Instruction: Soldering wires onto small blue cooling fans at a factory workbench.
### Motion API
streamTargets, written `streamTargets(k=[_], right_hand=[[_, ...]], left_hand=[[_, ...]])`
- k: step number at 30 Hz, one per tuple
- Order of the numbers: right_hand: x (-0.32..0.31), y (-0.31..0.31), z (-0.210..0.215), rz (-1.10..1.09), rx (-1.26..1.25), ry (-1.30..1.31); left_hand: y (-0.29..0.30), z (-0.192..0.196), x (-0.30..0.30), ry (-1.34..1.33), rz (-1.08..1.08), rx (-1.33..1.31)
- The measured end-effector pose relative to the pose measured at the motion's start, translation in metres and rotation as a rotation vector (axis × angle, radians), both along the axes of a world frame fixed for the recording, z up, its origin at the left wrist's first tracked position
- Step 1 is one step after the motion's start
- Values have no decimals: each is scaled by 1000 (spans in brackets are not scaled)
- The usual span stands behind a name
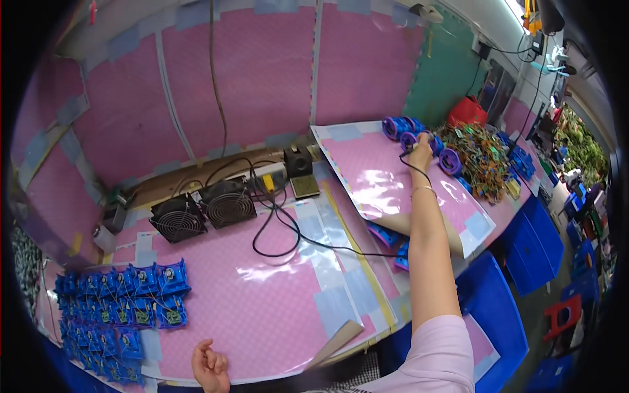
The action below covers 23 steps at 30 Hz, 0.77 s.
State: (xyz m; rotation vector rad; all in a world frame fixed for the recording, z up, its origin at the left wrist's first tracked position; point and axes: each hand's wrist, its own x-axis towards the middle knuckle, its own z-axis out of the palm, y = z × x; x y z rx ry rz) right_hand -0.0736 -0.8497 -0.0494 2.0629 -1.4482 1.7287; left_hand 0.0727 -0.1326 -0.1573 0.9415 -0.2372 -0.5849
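I see the right hand [421, 145] stretched to the upper right of the frame, fingers closed around a blue reel [411, 139] beside a heap of small parts [481, 157]. The left hand [209, 365] rests loosely curled, empty, at the pink table's [262, 295] lower edge.

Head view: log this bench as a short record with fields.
Surface: pink mat over the bench
Right hand: stretched far out, holding a black soldering iron at the blue rings
Left hand: loosely curled at the near edge, holding nothing
Cord: black, runs from the iron back across the mat
Far right: heap of small green boards, red container behind
Left: rows of blue parts
Back: two black fans, iron stand
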Motion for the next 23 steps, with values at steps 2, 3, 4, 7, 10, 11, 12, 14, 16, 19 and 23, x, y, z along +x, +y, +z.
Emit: streamTargets(k=[2, 3, 4, 7, 10, 11, 12, 14, 16, 19, 23], right_hand=[[2, 15, -2, -14, 69, -6], [10, 34, 3, -20, 147, -4], [21, 53, 12, 4, 108, -77], [7, 92, 32, 104, -139, -99], [22, 198, 70, 445, -86, -110], [24, 238, 75, 569, -23, -105], [27, 271, 70, 634, 17, -93], [34, 342, 65, 779, 79, -76], [34, 401, 54, 947, 229, 23], [41, 450, 33, 1160, 398, 270], [63, 473, 22, 1209, 359, 370]], left_hand=[[-18, 28, -16, 106, 123, 36], [-17, 44, -24, 218, 254, 79], [-6, 46, -20, 217, 278, 89], [-3, 17, 6, 367, -145, -52], [-15, 34, 4, 239, -175, -49], [-32, 57, -8, 151, -20, 139], [-37, 60, -10, -24, -58, 244], [-46, 68, -19, -419, 46, 519], [-52, 73, -33, -556, 138, 494], [-48, 79, -39, -1128, 253, 547], [-53, 62, -36, -1249, 217, 722]])
